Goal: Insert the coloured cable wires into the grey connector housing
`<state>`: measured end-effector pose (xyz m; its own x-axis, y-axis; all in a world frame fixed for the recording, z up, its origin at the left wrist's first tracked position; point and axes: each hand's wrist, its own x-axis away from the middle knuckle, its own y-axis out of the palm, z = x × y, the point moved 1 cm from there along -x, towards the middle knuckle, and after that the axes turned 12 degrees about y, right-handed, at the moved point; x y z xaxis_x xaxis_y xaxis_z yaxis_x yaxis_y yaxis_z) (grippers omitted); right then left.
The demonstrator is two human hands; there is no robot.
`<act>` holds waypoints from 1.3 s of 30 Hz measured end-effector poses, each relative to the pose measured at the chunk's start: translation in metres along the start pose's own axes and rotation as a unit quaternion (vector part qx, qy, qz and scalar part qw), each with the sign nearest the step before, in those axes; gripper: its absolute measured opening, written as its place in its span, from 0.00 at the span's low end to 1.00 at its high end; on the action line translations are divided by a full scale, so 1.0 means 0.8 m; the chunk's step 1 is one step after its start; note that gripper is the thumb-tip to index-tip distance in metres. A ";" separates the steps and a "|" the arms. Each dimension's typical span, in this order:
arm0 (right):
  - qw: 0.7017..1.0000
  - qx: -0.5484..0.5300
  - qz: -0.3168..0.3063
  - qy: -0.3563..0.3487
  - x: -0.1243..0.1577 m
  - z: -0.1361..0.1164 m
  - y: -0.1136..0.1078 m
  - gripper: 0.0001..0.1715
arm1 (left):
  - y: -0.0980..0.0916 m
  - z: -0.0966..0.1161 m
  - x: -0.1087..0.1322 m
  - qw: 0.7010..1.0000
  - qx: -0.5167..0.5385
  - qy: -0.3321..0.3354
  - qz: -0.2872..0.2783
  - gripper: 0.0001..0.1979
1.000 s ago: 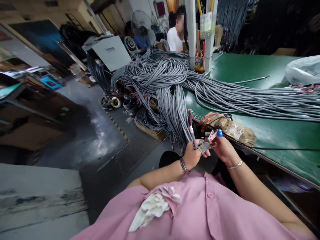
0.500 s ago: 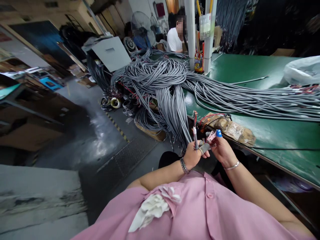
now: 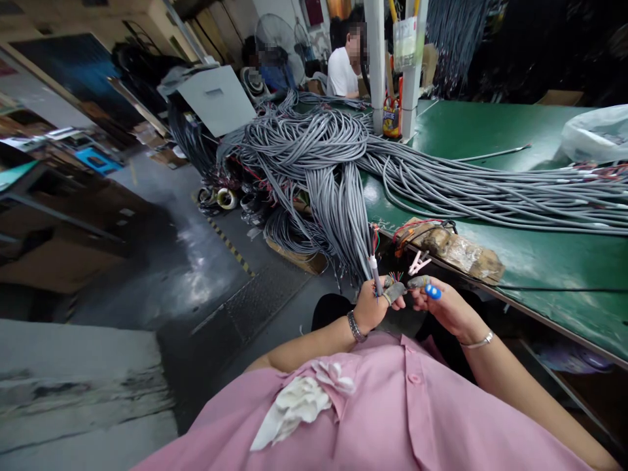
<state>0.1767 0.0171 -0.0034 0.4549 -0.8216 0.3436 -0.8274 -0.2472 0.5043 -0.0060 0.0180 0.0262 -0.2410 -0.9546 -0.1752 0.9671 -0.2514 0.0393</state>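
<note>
My left hand is closed round a grey cable, which stands up from the fist with its stripped wires at the top. Several thin coloured wires fan out beside the left thumb, which wears a grey finger cover. Close by on the right, my right hand pinches with covered fingertips, one grey and one blue; a thin wire seems to be between them, too small to be sure. Just above the right fingers is a pale pink clip at the bench edge.
A large heap of grey cables hangs over the green bench and runs along it to the right. A taped bundle lies at the bench edge. Across the bench sits a person in white, beyond a white post.
My right hand has moved slightly right and down, away from the pink clip it was touching. My left hand and its cable have shifted a little to the left.
</note>
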 end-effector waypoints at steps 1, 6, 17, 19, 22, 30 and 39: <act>0.999 0.024 0.023 -0.017 0.003 0.002 0.002 0.17 | 0.000 0.000 0.000 1.000 -0.007 0.001 -0.004 0.21; 0.980 0.108 0.125 -0.108 0.003 0.006 0.016 0.10 | -0.002 0.001 -0.003 0.999 -0.018 0.003 -0.045 0.21; 0.984 0.062 0.141 -0.086 -0.014 0.010 0.021 0.14 | -0.021 -0.007 -0.003 0.999 0.022 -0.028 -0.034 0.19; 0.987 0.027 0.149 -0.046 -0.011 0.014 0.021 0.17 | -0.020 -0.009 -0.001 0.999 0.017 -0.027 -0.006 0.19; 0.986 0.070 0.150 -0.025 -0.007 0.014 0.028 0.20 | -0.015 -0.008 0.001 1.000 -0.008 -0.019 -0.012 0.18; 0.982 0.137 0.130 -0.029 -0.008 0.006 0.038 0.19 | -0.012 -0.005 0.005 0.997 -0.056 0.006 -0.056 0.20; 0.982 0.105 0.120 -0.098 -0.011 0.012 0.049 0.14 | -0.020 0.006 -0.006 0.992 -0.020 -0.001 -0.124 0.20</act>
<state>0.1376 0.0099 0.0058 0.1837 -0.9471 0.2631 -0.9620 -0.1182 0.2461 -0.0208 0.0258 0.0308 -0.4718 -0.8647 -0.1726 0.8806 -0.4718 -0.0439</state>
